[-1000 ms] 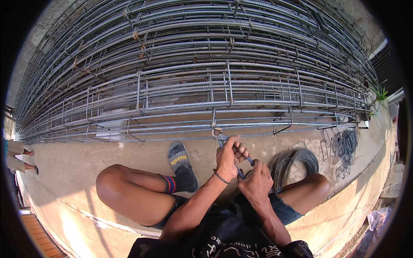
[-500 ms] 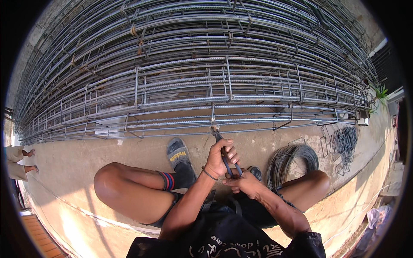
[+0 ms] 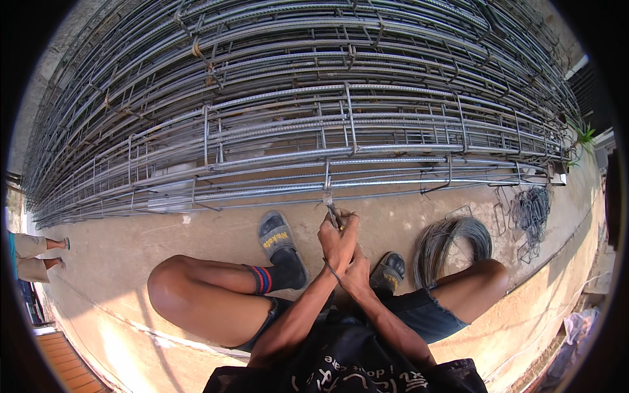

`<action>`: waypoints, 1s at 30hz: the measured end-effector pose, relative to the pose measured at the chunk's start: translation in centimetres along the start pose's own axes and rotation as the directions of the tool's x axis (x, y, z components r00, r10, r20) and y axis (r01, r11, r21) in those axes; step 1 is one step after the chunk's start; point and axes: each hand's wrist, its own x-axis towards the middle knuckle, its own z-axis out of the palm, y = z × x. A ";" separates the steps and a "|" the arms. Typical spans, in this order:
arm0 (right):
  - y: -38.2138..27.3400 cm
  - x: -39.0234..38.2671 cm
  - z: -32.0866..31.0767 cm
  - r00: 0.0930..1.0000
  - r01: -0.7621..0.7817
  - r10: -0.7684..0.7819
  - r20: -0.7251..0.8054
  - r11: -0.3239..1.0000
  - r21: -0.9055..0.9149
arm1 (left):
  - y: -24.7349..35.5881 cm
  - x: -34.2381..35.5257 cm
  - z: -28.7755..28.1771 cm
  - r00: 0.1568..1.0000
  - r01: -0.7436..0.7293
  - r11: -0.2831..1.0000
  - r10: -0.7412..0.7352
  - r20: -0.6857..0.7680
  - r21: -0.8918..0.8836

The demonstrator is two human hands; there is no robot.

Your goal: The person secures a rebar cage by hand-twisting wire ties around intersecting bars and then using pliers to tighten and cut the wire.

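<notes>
My left hand (image 3: 338, 238) is closed round the handles of dark steel pincers (image 3: 333, 213). Just below it, my right hand (image 3: 355, 270) is closed at the handle end, pressed against the left wrist, with its fingertips hidden. The pincers' jaws meet the lower near bar of a rebar cage (image 3: 262, 191), where an upright stirrup (image 3: 327, 173) crosses it. Whether tie wire sits in the jaws is too small to make out.
More rebar cages (image 3: 275, 46) are stacked behind. At right lie a coil of wire (image 3: 452, 249) and a heap of bent stirrups (image 3: 529, 213). My sandalled feet (image 3: 275, 232) flank my hands. Another person's legs (image 3: 36, 254) stand at far left.
The pincers have turned, and their spread handles no longer show. My right hand has moved left, in under the left wrist. The view has shifted slightly, and the person at left shows more.
</notes>
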 end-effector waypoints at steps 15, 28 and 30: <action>-5.5 -2.7 -5.1 0.997 -0.081 0.075 -0.033 0.964 -0.252 | 3.5 -0.6 -0.7 0.902 0.425 0.864 -0.379 0.208 -0.270; -6.1 -1.4 -9.7 0.390 -0.915 0.009 0.921 0.113 0.387 | 5.0 -0.3 -2.1 0.608 0.757 0.483 -0.271 0.747 -0.441; -6.0 -1.7 -9.6 0.448 -0.880 0.113 0.887 0.229 0.416 | 4.5 -0.2 -2.1 0.600 0.758 0.462 -0.218 0.769 -0.460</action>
